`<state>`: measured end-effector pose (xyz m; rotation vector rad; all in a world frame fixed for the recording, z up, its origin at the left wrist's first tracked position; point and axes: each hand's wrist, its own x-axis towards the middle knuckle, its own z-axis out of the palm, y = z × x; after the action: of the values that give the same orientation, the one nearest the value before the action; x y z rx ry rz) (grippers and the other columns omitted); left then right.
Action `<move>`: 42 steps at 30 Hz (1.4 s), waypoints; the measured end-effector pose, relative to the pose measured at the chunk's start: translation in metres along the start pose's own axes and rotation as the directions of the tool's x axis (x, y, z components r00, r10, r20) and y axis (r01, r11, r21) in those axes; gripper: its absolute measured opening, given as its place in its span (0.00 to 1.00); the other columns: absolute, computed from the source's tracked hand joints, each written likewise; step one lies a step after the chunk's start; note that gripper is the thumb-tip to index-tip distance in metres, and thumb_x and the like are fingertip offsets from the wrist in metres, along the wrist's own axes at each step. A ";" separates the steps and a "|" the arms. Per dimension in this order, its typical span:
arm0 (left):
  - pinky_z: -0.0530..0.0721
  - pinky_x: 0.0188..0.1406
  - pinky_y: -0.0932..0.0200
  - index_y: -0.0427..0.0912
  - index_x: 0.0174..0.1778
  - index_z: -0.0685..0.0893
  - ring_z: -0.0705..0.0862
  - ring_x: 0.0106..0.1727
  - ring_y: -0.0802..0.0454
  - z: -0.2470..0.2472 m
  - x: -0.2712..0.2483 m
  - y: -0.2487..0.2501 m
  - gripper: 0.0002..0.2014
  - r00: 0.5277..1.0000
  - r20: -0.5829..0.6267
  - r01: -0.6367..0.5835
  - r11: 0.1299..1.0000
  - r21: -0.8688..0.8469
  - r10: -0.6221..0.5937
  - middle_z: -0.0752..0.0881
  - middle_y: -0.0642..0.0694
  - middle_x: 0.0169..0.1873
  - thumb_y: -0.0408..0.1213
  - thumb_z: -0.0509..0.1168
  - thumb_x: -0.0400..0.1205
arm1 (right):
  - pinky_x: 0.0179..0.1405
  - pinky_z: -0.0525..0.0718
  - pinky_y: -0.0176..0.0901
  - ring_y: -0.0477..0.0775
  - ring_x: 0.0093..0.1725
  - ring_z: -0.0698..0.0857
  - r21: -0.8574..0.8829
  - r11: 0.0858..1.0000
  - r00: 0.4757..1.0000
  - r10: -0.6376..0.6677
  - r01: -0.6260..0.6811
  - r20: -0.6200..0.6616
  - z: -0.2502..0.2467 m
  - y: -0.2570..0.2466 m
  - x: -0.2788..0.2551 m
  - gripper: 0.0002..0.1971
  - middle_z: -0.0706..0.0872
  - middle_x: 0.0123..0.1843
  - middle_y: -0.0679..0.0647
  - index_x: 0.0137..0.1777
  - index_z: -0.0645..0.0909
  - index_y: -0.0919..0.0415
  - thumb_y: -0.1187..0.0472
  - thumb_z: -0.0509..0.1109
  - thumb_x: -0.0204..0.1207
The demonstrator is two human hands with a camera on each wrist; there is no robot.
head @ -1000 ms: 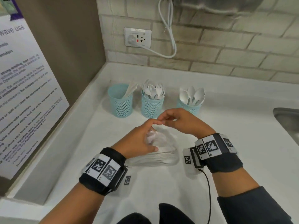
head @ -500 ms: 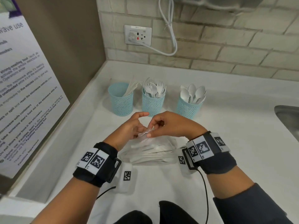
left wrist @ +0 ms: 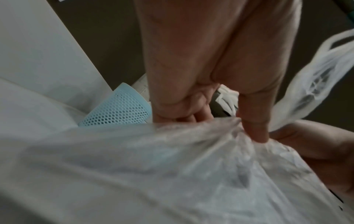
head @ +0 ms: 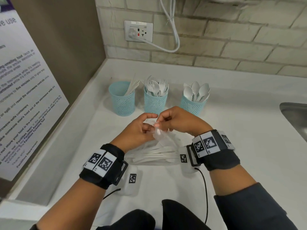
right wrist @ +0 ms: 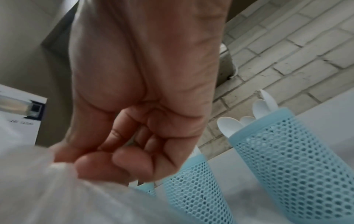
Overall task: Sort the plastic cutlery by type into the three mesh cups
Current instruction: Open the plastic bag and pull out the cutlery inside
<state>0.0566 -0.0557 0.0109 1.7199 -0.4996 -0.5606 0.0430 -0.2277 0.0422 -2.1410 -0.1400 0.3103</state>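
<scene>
Seemingly to open it, left hand (head: 141, 128) and right hand (head: 176, 122) both pinch the clear bag's (head: 159, 146) knotted neck, knives inside.

The clear plastic bag (head: 159, 146) veils the white cutlery inside, so its types cannot be told. The steel sink (head: 295, 117) at the table's right edge is cut off. The wall poster (head: 25, 90) runs past the frame, its small print blurred.

Head view bright, even, soft shadows, edges bowed — wrist views dimmer, close-up blur.
</scene>
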 end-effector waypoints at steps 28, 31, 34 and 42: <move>0.77 0.40 0.77 0.52 0.48 0.81 0.82 0.34 0.59 0.000 0.001 0.001 0.11 0.976 -0.166 -0.127 0.987 0.104 0.143 0.87 0.53 0.26 0.29 0.67 0.79 | 0.52 0.82 0.40 0.50 0.46 0.87 0.055 0.997 0.998 0.058 -0.056 -0.031 -0.002 0.023 -0.006 0.09 0.90 0.45 0.58 0.46 0.87 0.65 0.64 0.79 0.67; 0.76 0.43 0.78 0.52 0.48 0.81 0.83 0.36 0.64 -0.015 -0.002 0.004 0.12 0.961 -0.212 -0.154 0.981 0.120 0.177 0.88 0.58 0.27 0.29 0.69 0.77 | 0.35 0.76 0.23 0.33 0.29 0.81 0.140 0.990 0.998 0.001 0.009 -0.067 -0.006 0.028 -0.010 0.08 0.85 0.26 0.39 0.35 0.82 0.58 0.70 0.78 0.67; 0.77 0.44 0.77 0.50 0.50 0.82 0.82 0.38 0.62 -0.021 -0.004 0.007 0.12 0.961 -0.218 -0.154 0.985 0.083 0.169 0.87 0.57 0.28 0.30 0.70 0.76 | 0.34 0.74 0.20 0.31 0.27 0.80 0.120 0.991 0.995 -0.043 0.054 -0.093 -0.008 0.028 -0.009 0.11 0.83 0.24 0.35 0.34 0.80 0.55 0.70 0.77 0.68; 0.75 0.40 0.68 0.50 0.47 0.83 0.78 0.32 0.60 -0.007 0.006 0.014 0.10 0.933 -0.335 -0.143 0.990 -0.005 0.133 0.79 0.49 0.30 0.32 0.72 0.75 | 0.44 0.81 0.28 0.40 0.36 0.84 0.197 0.969 0.969 -0.105 0.151 -0.225 0.001 0.017 -0.003 0.06 0.86 0.35 0.50 0.47 0.87 0.65 0.67 0.75 0.71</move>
<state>0.0649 -0.0568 0.0249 1.6929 -0.3623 -0.1668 0.0393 -0.2368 0.0284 -1.9276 -0.1159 0.0164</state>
